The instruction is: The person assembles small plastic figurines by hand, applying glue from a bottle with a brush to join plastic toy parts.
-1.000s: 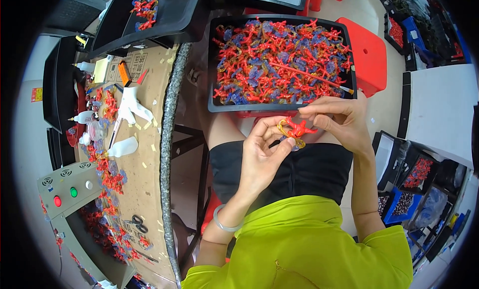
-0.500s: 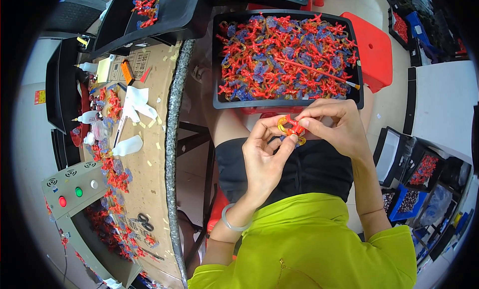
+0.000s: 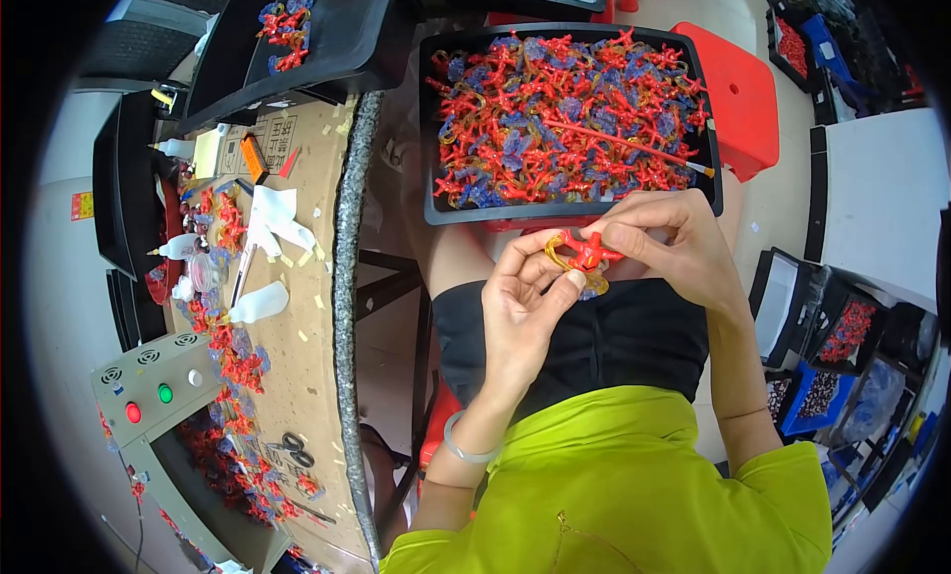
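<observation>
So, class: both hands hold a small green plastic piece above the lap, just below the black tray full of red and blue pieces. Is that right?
Not quite: the small plastic piece is red, not green, as the head view shows. The left hand and right hand do hold it just below the black tray.

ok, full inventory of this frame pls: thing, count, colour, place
small plastic piece: one, red with an amber ring, pinched between both hands
black tray: one, on the lap, heaped with red, blue and amber pieces
thin stick: one, red, lying across the heap
stool: one, red, right of the tray
cardboard-topped bench: one, brown, at the left, strewn with red pieces
squeeze bottles: several, white, on the bench
control box: one, grey, red and green buttons, lower left
bins: several, black and blue, on the floor at the right
left hand: holds the piece from below
right hand: grips it from the right
</observation>
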`<state>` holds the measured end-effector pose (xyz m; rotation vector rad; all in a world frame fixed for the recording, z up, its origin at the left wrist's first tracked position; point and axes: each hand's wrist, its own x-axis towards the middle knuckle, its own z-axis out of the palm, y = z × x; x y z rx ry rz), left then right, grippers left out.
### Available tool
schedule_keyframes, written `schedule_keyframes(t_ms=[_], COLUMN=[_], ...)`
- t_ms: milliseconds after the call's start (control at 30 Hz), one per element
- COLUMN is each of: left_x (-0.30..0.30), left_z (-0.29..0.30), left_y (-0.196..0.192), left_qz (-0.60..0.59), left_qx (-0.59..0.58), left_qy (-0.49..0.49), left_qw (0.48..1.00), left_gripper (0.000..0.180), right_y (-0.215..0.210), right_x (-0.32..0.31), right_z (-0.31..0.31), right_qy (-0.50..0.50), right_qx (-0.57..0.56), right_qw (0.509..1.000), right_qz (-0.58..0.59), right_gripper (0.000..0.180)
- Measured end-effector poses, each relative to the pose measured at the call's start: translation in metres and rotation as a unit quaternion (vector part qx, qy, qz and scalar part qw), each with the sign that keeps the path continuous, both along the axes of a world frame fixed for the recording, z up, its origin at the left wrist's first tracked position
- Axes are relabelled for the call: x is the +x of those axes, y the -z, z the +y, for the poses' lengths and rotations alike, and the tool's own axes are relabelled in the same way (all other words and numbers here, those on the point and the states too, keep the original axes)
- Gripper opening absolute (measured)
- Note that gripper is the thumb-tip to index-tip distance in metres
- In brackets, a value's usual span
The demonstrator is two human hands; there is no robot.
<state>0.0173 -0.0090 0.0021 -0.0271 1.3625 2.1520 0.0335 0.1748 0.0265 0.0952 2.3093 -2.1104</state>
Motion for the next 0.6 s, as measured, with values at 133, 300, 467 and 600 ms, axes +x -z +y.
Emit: schedule_keyframes(t_ms=[133,300,467,600], left_x=[-0.002,-0.003,-0.001,-0.004], left_z=[-0.003,-0.005,-0.003,-0.002], left_y=[0.0,0.001,-0.003,-0.006], left_qz=[-0.02,-0.018,-0.036,-0.068], left_qx=[0.018,0.014,0.028,0.057], left_qy=[-0.009,-0.019,-0.009,-0.001], left_qw=[1.0,1.0,0.999,0.996], left_gripper=[0.037,0.037,0.035,0.035], right_y=[-0.007,-0.011,-0.004,-0.003], right_x=[0.0,0.009,0.01,0.006], right_z=[-0.004,-0.008,-0.013,-0.012], right_qy=[0.077,0.075,0.089,0.111], right_qx=[-0.052,0.028,0.038,0.007], right_qw=[0.995,0.995,0.994,0.993], right_qz=[-0.036,-0.059,-0.046,-0.035], right_gripper=[0.013,0.012,0.011,0.01])
